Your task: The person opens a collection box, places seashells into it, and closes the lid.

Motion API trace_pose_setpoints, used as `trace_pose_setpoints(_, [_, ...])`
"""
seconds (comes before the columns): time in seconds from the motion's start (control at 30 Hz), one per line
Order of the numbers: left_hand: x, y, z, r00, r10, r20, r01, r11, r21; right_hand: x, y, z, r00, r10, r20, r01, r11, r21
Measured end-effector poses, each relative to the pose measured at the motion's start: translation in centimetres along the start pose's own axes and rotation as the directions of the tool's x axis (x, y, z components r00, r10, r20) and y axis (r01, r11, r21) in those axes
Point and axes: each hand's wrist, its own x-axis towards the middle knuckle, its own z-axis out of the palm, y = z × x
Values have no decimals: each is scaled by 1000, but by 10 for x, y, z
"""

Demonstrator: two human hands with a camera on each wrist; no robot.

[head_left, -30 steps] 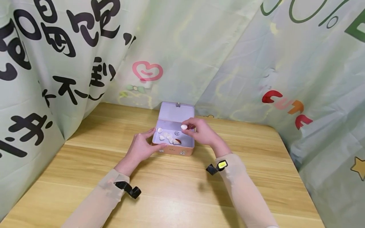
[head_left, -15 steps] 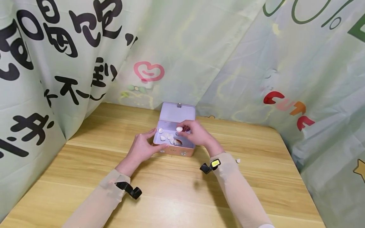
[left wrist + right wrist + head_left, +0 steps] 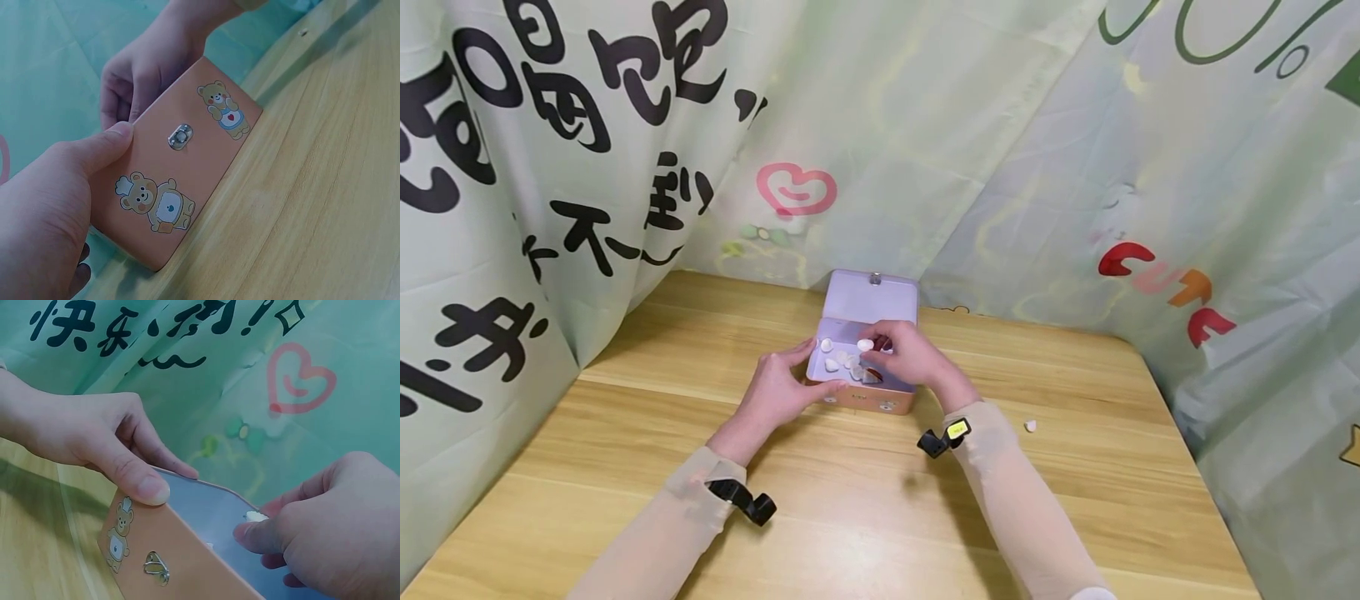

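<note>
An orange tin box (image 3: 859,399) with a lilac inside stands on the table, its lid (image 3: 871,297) tipped back. My left hand (image 3: 773,389) grips the box's left side, the thumb over the front rim, as the left wrist view shows at the thumb (image 3: 112,147). Above the box's inside, my right hand (image 3: 917,358) pinches a small white seashell (image 3: 865,344) between thumb and fingers; the right wrist view also has this seashell (image 3: 255,516). Several white seashells (image 3: 831,365) lie in the box, with a brown-and-white seashell (image 3: 871,377) near the front. The right hand hides part of the inside.
One small whitish seashell (image 3: 1030,426) lies on the wooden table (image 3: 850,517) to the right, beside the right forearm. A printed curtain (image 3: 880,125) hangs behind the table and along its sides. Each wrist wears a black camera (image 3: 745,500).
My right hand, with the white seashell, has moved left and slightly down over the box. The seashell on the table has come into sight from behind the right sleeve. The left hand keeps its grip.
</note>
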Motion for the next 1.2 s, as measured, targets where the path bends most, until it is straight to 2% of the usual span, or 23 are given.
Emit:
trace_pose_setpoints(0.37, [0, 3, 0, 1000, 1, 6, -1, 1000, 10, 1, 0, 1, 998, 21, 58, -18, 999, -36])
trace_pose_setpoints(0.57, [-1, 3, -1, 1000, -20, 20, 20, 1000, 4, -11, -4, -10, 999, 31, 36, -30, 999, -18])
trace_pose_setpoints(0.83, [-1, 4, -3, 996, -78, 38, 78, 997, -4, -44, -4, -33, 995, 25, -100, -23, 999, 23])
trace_pose_setpoints(1.0, [-1, 5, -4, 994, -98, 39, 99, 995, -5, -72, 1, -51, 978, 38, -203, -38, 999, 5])
trace_pose_setpoints(1.2, [-1, 4, -2, 994, -100, 45, 101, 995, -18, -112, 18, -69, 958, 75, -275, -85, 996, -24])
